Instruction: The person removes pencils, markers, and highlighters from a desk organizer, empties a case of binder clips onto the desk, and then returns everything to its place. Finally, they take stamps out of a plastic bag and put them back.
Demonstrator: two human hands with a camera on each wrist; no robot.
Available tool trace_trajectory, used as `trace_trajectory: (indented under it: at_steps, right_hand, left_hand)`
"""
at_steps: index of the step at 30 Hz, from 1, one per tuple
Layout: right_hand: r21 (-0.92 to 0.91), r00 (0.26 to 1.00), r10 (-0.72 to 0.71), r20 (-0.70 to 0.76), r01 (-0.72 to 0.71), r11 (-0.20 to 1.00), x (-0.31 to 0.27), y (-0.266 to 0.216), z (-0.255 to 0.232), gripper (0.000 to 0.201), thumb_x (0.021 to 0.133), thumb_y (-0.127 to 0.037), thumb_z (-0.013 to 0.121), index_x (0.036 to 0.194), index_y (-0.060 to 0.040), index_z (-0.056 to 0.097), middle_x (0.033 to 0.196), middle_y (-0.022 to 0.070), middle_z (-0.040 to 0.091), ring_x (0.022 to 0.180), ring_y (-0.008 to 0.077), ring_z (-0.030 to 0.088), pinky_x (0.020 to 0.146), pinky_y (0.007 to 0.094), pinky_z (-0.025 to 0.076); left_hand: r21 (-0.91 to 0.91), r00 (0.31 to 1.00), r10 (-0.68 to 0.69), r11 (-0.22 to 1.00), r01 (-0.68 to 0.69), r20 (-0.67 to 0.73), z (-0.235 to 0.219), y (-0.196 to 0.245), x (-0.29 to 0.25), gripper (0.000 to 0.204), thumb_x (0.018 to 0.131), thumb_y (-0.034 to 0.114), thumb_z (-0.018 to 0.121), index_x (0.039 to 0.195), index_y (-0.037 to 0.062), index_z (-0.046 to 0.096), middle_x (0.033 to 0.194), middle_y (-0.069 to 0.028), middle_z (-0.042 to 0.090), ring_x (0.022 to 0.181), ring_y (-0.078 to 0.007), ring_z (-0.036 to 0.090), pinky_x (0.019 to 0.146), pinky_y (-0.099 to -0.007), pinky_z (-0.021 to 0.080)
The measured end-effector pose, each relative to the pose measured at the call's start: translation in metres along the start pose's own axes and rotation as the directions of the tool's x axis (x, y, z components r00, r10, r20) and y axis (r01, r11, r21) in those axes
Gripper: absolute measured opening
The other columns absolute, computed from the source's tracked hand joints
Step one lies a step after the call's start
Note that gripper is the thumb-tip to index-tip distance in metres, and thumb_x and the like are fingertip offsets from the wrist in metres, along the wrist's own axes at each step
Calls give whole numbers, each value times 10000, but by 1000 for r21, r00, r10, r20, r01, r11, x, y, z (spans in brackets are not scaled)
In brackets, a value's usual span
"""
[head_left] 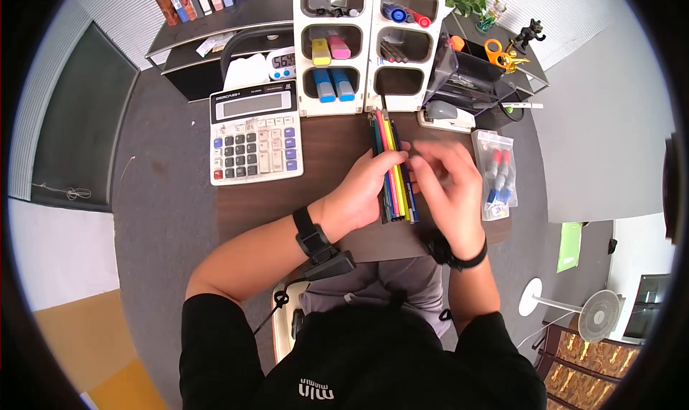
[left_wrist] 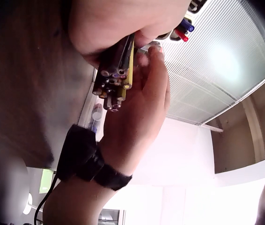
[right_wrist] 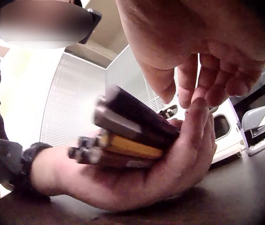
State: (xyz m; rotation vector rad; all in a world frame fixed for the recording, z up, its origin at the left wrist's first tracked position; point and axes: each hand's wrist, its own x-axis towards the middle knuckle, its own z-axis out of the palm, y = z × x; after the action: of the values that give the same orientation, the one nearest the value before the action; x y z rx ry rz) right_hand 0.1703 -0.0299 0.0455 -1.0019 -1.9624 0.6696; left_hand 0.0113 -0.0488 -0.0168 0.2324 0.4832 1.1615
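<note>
My left hand [head_left: 357, 191] grips a bundle of coloured pencils [head_left: 399, 194] over the desk, thumb across the top. The pencils show pink, yellow, teal, blue and dark barrels and point away from me. In the left wrist view the flat ends of the bundle [left_wrist: 114, 86] face the camera. My right hand [head_left: 453, 187] is just right of the bundle, its fingers loosely bent close to the left fingertips and slightly blurred. From the right wrist view, the right hand [right_wrist: 202, 42] has nothing between its thumb and fingers, above the left hand [right_wrist: 184, 164].
Beyond the pencils stands a white organizer [head_left: 367, 51] with pens, highlighters and blue markers in its compartments. A calculator [head_left: 257, 133] lies left, with a digital timer [head_left: 281, 63] behind it. Toward the right are a stapler [head_left: 446, 114], a clear pouch of markers [head_left: 497, 173] and a mesh pen cup [head_left: 502, 112].
</note>
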Motion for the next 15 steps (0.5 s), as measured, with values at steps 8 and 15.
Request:
trace_trajectory:
  at_steps: [8, 15]
  right_hand:
    - [214, 966, 242, 94, -257, 943, -63, 2, -2, 402, 960, -12, 725, 1352, -20, 638, 821, 20, 634, 690, 72, 572, 660, 251, 504]
    - [193, 968, 236, 83, -248, 949, -68, -1, -13, 300, 976, 21, 675, 1272, -16, 702, 784, -4, 618, 719, 51, 551, 672, 234, 488]
  left_hand:
    - [40, 997, -34, 998, 37, -66, 5, -1, -3, 402, 1039, 174, 600, 1406, 70, 472, 1321, -201, 635, 1210, -303, 654, 1034, -462, 567]
    - [73, 996, -56, 995, 61, -71, 10, 2, -3, 393, 1041, 188, 598, 1401, 72, 493, 1346, -207, 628, 1264, -326, 636, 1032, -486, 564]
